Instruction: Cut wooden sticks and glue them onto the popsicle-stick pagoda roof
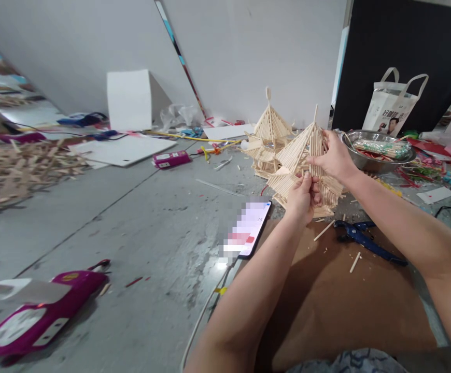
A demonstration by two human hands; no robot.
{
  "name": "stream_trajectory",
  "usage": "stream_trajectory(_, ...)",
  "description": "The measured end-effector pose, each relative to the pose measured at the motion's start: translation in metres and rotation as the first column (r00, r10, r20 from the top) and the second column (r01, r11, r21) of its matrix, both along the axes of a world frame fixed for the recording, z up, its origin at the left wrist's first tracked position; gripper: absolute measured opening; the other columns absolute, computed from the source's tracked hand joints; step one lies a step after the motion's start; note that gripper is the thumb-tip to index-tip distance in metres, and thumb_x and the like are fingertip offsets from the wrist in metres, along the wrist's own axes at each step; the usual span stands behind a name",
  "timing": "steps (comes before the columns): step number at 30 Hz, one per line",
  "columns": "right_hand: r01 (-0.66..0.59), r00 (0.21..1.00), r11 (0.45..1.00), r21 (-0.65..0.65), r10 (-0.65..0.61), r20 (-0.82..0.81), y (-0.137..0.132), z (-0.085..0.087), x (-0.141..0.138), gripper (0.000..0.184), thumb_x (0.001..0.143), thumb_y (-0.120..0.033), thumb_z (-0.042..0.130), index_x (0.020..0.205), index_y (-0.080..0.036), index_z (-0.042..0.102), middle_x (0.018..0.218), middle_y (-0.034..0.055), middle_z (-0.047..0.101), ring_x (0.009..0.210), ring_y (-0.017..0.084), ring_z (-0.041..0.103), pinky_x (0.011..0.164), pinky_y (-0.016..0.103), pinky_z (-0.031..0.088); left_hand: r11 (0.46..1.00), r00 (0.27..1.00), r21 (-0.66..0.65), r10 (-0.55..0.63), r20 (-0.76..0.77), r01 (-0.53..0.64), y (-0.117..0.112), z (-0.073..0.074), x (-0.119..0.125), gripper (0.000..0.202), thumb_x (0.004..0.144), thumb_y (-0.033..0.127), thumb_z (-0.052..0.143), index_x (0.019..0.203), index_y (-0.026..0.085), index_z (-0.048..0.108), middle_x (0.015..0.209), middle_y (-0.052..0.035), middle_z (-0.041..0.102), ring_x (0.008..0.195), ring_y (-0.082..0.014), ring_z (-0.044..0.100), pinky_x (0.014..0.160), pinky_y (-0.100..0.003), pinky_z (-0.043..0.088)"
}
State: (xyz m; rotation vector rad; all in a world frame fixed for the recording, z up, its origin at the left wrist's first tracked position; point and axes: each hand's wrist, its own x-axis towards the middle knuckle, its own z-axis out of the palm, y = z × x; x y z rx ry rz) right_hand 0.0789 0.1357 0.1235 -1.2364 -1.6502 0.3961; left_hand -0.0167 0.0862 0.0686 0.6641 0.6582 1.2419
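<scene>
Both my hands are on a small pagoda model (293,150) built from thin wooden sticks, with a pointed roof and a spike on top. My right hand (336,158) grips the upper roof from its right side. Lower down, my left hand (304,196) has its fingers closed at the front, by the lower roof tier; part of the model is hidden behind it. Just behind and to the left stands a second stick pagoda (270,127) with a looped tip. Blue pliers (365,241) lie on the brown board (350,305) below my right forearm, among loose sticks.
A phone (251,228) with a cable lies left of my left forearm. Purple power strips (50,305) sit on the grey floor. A metal bowl (389,163) of packed sticks and a white bag (391,106) stand at right. Scrap wood (23,168) is piled at far left.
</scene>
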Motion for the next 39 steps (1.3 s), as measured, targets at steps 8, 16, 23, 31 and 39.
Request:
stream_trajectory(8,0.011,1.000,1.000,-0.018,-0.011,0.010,0.001,0.001,0.000,0.065,0.052,-0.016,0.072,0.112,-0.014,0.046,0.106,0.0100,0.060,0.105,0.026,0.055,0.094,0.046,0.041,1.000,1.000,0.006,-0.005,0.010,0.005,-0.001,-0.001,0.000,0.028,0.080,0.041,0.052,0.070,0.015,0.049,0.045,0.0078,0.042,0.029,-0.0032,0.035,0.032,-0.017,0.027)
stream_trajectory(16,0.025,0.999,0.999,-0.048,-0.026,-0.024,-0.004,0.004,0.003,0.056,0.058,-0.021,0.070,0.109,-0.013,0.049,0.096,0.0084,0.062,0.097,0.024,0.059,0.090,0.046,0.043,0.998,0.997,-0.049,-0.029,0.070,0.032,-0.001,-0.002,0.000,0.038,0.087,0.042,0.035,0.066,0.014,0.051,0.044,0.0048,0.043,0.028,-0.0050,0.036,0.030,-0.019,0.025)
stream_trajectory(23,0.087,0.995,0.996,-0.022,-0.088,-0.039,-0.006,0.007,0.012,0.042,0.064,-0.022,0.065,0.104,-0.015,0.052,0.083,0.0042,0.062,0.081,0.020,0.061,0.084,0.044,0.045,0.996,0.999,-0.074,-0.039,0.031,0.042,-0.005,0.000,0.001,0.039,0.081,0.050,0.046,0.065,0.015,0.050,0.044,0.0057,0.043,0.029,-0.0042,0.035,0.031,-0.018,0.026)
stream_trajectory(31,0.104,0.983,0.994,0.039,-0.096,-0.157,-0.044,-0.010,0.059,0.017,0.071,-0.031,0.057,0.083,-0.018,0.058,0.068,-0.0005,0.059,0.057,0.011,0.054,0.061,0.030,0.048,0.995,0.989,0.095,0.032,-0.146,-0.018,-0.020,-0.019,0.014,0.041,0.075,0.055,0.049,0.061,0.017,0.050,0.042,0.0060,0.040,0.029,-0.0053,0.034,0.032,-0.019,0.024)
stream_trajectory(39,0.207,0.967,0.955,-0.212,-0.233,-0.108,-0.097,-0.066,0.114,0.028,0.074,-0.047,0.052,0.066,-0.021,0.053,0.045,-0.0050,0.044,0.039,0.010,0.040,0.043,0.025,0.033,0.885,0.797,0.424,0.111,-0.594,0.193,-0.051,-0.038,0.034,0.028,0.074,0.034,0.057,0.053,0.016,0.051,0.046,0.0034,0.043,0.045,-0.0070,0.036,0.047,-0.020,0.025)
